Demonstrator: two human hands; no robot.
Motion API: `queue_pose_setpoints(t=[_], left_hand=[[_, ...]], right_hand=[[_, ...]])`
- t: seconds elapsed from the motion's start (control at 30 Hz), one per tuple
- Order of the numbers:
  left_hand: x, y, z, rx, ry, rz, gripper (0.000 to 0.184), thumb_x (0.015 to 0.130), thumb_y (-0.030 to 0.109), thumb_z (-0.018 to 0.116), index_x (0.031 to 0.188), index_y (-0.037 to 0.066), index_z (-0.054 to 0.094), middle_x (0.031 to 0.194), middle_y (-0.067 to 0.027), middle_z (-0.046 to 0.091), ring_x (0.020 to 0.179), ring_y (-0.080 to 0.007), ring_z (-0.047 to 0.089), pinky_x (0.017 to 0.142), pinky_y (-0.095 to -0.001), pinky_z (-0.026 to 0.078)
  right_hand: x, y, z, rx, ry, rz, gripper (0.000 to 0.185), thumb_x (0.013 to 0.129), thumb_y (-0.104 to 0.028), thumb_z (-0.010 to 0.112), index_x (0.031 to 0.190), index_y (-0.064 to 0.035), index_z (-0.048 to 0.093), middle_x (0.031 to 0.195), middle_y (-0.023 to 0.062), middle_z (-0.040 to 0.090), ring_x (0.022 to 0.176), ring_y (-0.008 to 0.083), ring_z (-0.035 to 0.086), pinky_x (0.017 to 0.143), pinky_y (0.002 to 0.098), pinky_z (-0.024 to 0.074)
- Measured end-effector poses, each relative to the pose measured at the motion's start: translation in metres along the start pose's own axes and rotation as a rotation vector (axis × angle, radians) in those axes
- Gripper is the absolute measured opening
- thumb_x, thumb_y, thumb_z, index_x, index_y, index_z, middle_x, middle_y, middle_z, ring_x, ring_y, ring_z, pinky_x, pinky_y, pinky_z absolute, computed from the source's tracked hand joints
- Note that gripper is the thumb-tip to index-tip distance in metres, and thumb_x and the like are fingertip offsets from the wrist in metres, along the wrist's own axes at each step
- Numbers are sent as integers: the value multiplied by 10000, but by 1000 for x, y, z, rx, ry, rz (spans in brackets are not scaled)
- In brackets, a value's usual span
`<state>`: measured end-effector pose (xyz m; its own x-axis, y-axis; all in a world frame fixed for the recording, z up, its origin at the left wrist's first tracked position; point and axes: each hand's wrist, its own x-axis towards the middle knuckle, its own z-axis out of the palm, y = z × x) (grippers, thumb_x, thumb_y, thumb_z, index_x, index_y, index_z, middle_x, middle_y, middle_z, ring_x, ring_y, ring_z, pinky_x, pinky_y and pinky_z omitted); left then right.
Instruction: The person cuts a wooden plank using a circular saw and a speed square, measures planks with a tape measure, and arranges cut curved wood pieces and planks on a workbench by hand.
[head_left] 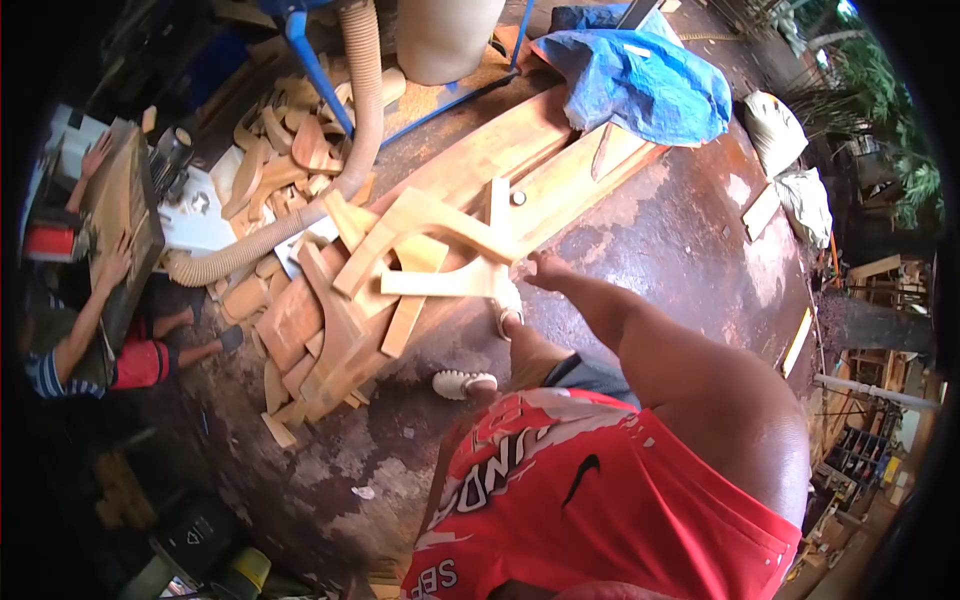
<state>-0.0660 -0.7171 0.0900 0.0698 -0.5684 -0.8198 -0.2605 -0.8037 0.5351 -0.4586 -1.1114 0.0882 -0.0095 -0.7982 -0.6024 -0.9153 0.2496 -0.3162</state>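
With my left hand out of view, my right hand (546, 270), whether closed I couldn't tell, was by one end of the curved wooden piece (415, 215) atop the boards (562, 188), which looked stiff, fairly light, best gripped mid-curve.

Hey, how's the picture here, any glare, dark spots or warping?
Head view: sheen on the floor beside the planks; head view, lower left: deep shadow; head view, edges: strong wide-lens bowing, black corners, and soft-looking foliage; head view, middle: the curved wood piece reads fairly clear.
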Motion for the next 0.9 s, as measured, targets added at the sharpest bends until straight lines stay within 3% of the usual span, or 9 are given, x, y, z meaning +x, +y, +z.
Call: queue_pose_setpoints(t=[0.07, 0.2, 0.33, 0.37, 0.5, 0.67, 0.77, 0.83, 0.9], left_hand=[[15, 18, 9, 37, 1, 2, 453, 943, 348, 597, 1278, 45, 571, 1095, -168, 664, 995, -210, 643, 851, -343, 497], [42, 44, 33, 134, -28, 5, 462, 943, 350, 600, 1287, 43, 568, 1098, -170, 664, 995, -210, 643, 848, -341, 498], [58, 61, 52, 173, -45, -2, 471, 943, 353, 602, 1295, 41, 564, 1101, -172, 663, 996, -209, 642, 846, -338, 499], [62, 64, 58, 177, -50, 4, 474, 943, 353, 603, 1297, 41, 563, 1102, -172, 663, 996, -208, 642, 845, -338, 499], [65, 70, 67, 184, -67, 48, 483, 943, 355, 605, 1306, 39, 559, 1105, -174, 662, 997, -207, 642, 842, -336, 500], [62, 105, 76, 206, -81, -62, 503, 940, 366, 607, 1308, 27, 554, 1124, -182, 658, 1020, -233, 643, 850, -336, 498], [65, 120, 72, 211, -55, -48, 512, 940, 386, 596, 1301, 24, 558, 1169, -186, 644, 1078, -263, 630, 896, -344, 484], [63, 122, 73, 229, -48, -58, 516, 940, 395, 589, 1296, 22, 561, 1196, -188, 634, 1110, -277, 618, 923, -348, 474], [58, 145, 79, 180, -29, -65, 522, 938, 403, 582, 1291, 19, 563, 1236, -195, 614, 1167, -296, 590, 958, -353, 456]], right_hand=[[36, -1, 3, 36, 7, 43, 760, 745, -403, 767, 1380, -113, 466, 1432, 199, 429, 1278, 383, 470, 1046, 457, 426], [92, -21, -1, 69, 9, 68, 868, 708, -391, 801, 1427, -119, 399, 1443, 173, 395, 1294, 348, 450, 1052, 477, 412], [118, -33, -12, 180, -311, 78, 821, 698, -373, 809, 1365, -95, 418, 1217, 163, 612, 1119, 353, 607, 946, 442, 488], [123, -30, -11, 181, -325, 79, 821, 698, -373, 809, 1365, -95, 418, 1217, 163, 612, 1119, 353, 607, 946, 442, 488], [128, -18, 19, 143, -189, -59, 688, 686, -362, 782, 1215, -50, 472, 1107, 210, 641, 1039, 376, 633, 884, 451, 505], [130, 9, -1, 431, -117, -84, 550, 659, -347, 749, 1073, -60, 527, 999, 211, 669, 973, 385, 635, 847, 452, 503], [144, 41, -24, 534, -26, -91, 516, 687, -187, 798, 1067, 5, 507, 951, 205, 662, 980, 228, 654, 813, 355, 520], [180, 80, -13, 728, 47, -144, 496, 725, 28, 720, 1146, 5, 458, 1106, 154, 623, 1088, 214, 601, 928, 354, 494], [207, 103, -45, 759, 102, -129, 512, 732, 31, 714, 1167, 20, 445, 1121, 144, 599, 1092, 211, 581, 941, 333, 487]])
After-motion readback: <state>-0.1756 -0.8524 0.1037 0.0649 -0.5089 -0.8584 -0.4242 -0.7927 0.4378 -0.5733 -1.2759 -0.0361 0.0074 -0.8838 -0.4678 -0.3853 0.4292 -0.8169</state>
